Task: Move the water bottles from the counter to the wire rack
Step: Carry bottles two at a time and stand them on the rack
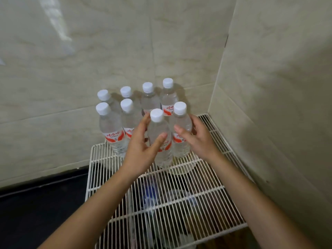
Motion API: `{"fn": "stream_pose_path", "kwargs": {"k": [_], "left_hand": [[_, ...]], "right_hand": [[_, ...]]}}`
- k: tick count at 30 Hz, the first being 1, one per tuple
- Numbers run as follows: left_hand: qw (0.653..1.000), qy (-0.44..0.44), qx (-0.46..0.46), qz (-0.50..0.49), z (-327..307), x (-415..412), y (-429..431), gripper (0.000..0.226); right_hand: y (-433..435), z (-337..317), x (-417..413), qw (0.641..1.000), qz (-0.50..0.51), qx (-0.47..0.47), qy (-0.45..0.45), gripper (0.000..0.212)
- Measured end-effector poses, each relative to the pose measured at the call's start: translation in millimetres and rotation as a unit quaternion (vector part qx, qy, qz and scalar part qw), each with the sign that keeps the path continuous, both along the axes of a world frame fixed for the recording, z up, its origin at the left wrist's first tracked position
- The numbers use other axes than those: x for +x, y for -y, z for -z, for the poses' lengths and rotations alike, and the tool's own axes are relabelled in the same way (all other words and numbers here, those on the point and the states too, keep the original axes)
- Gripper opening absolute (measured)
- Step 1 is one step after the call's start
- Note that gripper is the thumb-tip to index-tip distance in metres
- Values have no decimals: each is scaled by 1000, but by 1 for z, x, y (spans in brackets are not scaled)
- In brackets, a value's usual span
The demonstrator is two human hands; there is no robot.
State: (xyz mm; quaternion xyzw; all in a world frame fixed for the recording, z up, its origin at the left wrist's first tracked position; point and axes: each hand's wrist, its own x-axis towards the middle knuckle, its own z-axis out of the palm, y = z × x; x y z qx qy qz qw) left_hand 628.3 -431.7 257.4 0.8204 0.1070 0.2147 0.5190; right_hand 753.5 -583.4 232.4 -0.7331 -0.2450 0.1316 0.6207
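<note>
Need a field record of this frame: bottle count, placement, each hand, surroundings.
bottles: eight clear plastic water bottles, white caps, red-and-white labels, all upright
location: back of the white wire rack, against the beige tiled wall corner
left hand: grips front-centre bottle
right hand: grips front-right bottle
under rack: dark blurred items, cannot identify

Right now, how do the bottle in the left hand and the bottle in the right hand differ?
The left-hand bottle stands nearer the camera, while the right-hand bottle stands farther back and to the right. The left hand wraps the first, and the right hand wraps the second. Both are upright, clear, white-capped and red-labelled, and both stand on the wire rack.
</note>
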Motion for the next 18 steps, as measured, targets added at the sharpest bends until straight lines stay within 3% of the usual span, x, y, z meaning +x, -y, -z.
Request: {"fn": "stream_pose_path", "kwargs": {"k": [2, 5, 8, 12, 18], "left_hand": [[992, 5, 127, 16, -15, 2, -13, 73], [963, 19, 267, 45, -43, 10, -23, 52], [957, -21, 284, 59, -63, 17, -29, 43], [956, -54, 279, 69, -82, 31, -37, 45], [950, -53, 306, 41, -95, 57, -54, 44]], "right_hand": [[4, -15, 9, 997, -14, -28, 66, 75], [7, -45, 16, 987, -61, -79, 126, 66], [7, -65, 21, 970, -79, -149, 176, 53], [-1, -76, 36, 972, -57, -149, 174, 37], [-25, -75, 47, 965, -28, -163, 201, 37]]}}
